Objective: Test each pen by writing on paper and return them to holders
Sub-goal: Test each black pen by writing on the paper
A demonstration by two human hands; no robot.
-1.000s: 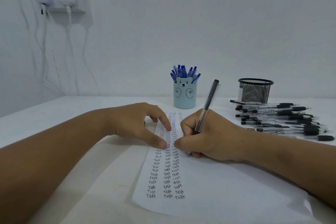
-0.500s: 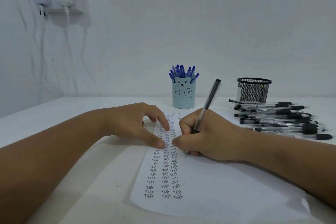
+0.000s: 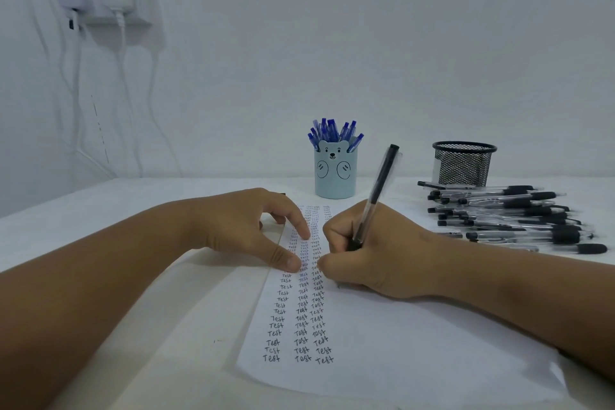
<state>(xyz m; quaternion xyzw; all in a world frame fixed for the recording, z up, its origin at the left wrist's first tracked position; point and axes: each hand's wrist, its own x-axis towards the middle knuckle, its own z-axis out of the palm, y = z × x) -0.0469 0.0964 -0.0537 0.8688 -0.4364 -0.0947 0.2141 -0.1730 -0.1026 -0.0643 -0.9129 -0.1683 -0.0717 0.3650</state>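
At mid-sheet, the right hand [image 3: 372, 253] has its grip clamped on a black-capped pen with a clear barrel [image 3: 376, 196]; fingers curl round the lower barrel, the capped end leans up and to the right. The tip is hidden behind the hand, so contact with the page cannot be confirmed. Heel of the hand rests on the paper [image 3: 416, 353].

Left hand [image 3: 243, 226] just beside it, fingers relaxed and spread, holding nothing; forefinger and thumb tips press down on the left part of the sheet, thumb tip almost touching the right hand's thumb.

Paper lies on the white bench [image 3: 116, 276], angled slightly. Three columns of the handwritten word "Test" [image 3: 301, 323] run down its left part, mostly black ink, some blue higher up.

Behind the sheet, a pale blue bear-face holder [image 3: 334, 176] stands upright, packed with blue pens [image 3: 332, 131].

To the right, well apart from it, a black mesh holder [image 3: 463, 165]; contents unclear. In front of it, a loose pile of black pens [image 3: 509, 213] lies flat on the bench, just right of the writing hand.

Upper left wall: a white socket block with plugs and hanging cables [image 3: 106, 0].
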